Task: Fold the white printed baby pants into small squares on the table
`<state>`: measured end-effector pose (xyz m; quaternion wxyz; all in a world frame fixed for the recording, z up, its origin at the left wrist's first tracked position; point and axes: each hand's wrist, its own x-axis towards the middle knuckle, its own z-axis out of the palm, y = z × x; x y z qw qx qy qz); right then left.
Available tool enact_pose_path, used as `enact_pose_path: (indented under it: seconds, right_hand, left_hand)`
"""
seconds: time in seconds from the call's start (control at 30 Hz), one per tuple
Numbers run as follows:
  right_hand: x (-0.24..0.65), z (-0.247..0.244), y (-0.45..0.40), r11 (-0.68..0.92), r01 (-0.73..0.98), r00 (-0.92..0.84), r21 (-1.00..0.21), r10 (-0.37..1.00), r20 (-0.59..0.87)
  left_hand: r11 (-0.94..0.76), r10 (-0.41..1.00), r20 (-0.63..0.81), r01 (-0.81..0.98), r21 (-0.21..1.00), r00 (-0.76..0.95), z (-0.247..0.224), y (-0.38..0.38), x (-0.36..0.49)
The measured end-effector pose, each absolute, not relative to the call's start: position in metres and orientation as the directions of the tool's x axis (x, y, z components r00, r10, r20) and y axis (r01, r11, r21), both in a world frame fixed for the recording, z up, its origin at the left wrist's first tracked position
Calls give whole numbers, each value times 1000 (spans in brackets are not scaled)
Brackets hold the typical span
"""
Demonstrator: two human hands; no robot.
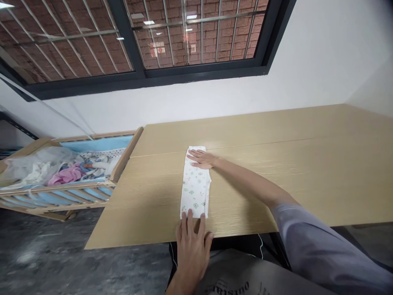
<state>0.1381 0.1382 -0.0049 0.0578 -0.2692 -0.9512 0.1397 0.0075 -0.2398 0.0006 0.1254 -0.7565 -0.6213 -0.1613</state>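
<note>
A pair of small white baby trousers (194,186) with a green print lies folded lengthwise on the wooden table, its long side running away from me. My right hand (202,159) rests flat on the far end of the trousers, fingers spread to the left. At the near end, the fingertips of my left hand (193,241) touch the cloth's bottom edge, with the fingers stretched out and apart. Neither hand grips the fabric.
The pale wooden table (276,164) reaches far to the right, along a white wall below a barred window (199,37). Left of it stands a wooden crib (127,155) with a blue lining, holding a pink cloth (66,175) and other crumpled fabrics.
</note>
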Motion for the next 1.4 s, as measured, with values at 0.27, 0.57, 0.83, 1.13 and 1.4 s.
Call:
enact_pose_path:
  seconds: [0.27, 0.57, 0.83, 1.13, 1.4]
  right_hand:
    - [140, -5, 164, 838, 481, -857, -258, 511, 63]
    - [134, 36, 97, 836, 464, -797, -291, 538, 274]
    - [173, 54, -77, 817, 352, -816, -457, 507, 278]
    - [210, 25, -157, 838, 442, -779, -321, 536, 325]
    - [228, 12, -196, 873, 445, -775, -200, 488, 401]
  left_hand:
    - [-188, 916, 368, 981, 37, 161, 3, -239, 9]
    - [-223, 896, 407, 973, 64, 179, 8, -238, 9]
    - [-387, 834, 478, 910, 151, 276, 19, -205, -43]
    - [-626, 729, 488, 755, 195, 479, 22, -209, -56]
    - [-771, 600, 508, 616, 160, 618, 14, -229, -50]
